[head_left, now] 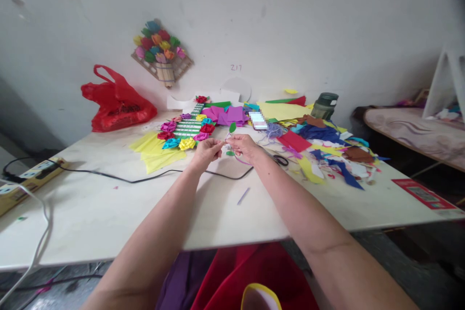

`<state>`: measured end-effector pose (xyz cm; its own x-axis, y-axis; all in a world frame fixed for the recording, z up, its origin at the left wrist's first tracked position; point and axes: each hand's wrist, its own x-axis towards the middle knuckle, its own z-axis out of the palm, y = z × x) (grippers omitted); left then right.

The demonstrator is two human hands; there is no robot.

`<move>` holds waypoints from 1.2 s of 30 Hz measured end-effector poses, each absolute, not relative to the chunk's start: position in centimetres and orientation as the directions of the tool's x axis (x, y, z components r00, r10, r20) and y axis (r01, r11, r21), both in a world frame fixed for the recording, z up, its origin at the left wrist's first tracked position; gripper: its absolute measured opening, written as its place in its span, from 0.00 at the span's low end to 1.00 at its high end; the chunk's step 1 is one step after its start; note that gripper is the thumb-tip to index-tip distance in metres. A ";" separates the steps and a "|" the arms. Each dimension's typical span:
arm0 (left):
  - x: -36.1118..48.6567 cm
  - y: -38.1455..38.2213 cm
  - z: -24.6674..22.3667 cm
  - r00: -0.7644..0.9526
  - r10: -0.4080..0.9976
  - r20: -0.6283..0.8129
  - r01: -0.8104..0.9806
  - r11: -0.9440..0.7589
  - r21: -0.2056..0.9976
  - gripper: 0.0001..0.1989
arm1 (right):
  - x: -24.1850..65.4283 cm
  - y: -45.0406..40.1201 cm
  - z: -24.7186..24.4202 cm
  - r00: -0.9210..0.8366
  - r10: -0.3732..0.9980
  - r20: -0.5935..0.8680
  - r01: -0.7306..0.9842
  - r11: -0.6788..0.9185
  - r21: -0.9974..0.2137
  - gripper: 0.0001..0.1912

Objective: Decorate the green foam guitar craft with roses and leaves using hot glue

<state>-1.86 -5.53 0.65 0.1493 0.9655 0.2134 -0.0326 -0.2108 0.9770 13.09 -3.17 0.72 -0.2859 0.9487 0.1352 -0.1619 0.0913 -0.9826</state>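
My left hand and my right hand meet above the middle of the table, fingertips pinched together. Between them is a thin, pale stem-like piece, mostly covered by the fingers. One green leaf sticks up above the fingertips and another green leaf shows just below them. A thin purple strip curves out under my right hand. Left of my hands lies a green and white striped panel edged with colourful paper flowers. Black-handled scissors lie beside my right wrist.
Coloured scraps pile up on the right, with a dark bottle behind. A red plastic bag stands back left. Yellow sheets lie near the panel. A black cord runs from a power strip across the table.
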 end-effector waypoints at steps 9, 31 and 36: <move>-2.0 -5.6 0.4 0.137 0.971 0.195 0.018 -0.199 0.980 0.19 | 12.2 -3.8 1.3 -0.266 0.963 -0.035 -0.202 -0.092 -0.975 0.07; -2.4 -5.8 0.6 0.204 0.966 0.157 -0.224 -0.110 0.968 0.16 | 18.0 -3.8 3.6 -0.422 0.906 -0.028 0.409 0.163 -0.898 0.13; -2.4 -5.4 0.0 0.204 0.962 0.182 -0.225 -0.135 0.965 0.15 | 19.9 -4.2 4.8 -0.202 0.978 0.043 0.703 0.175 -0.689 0.02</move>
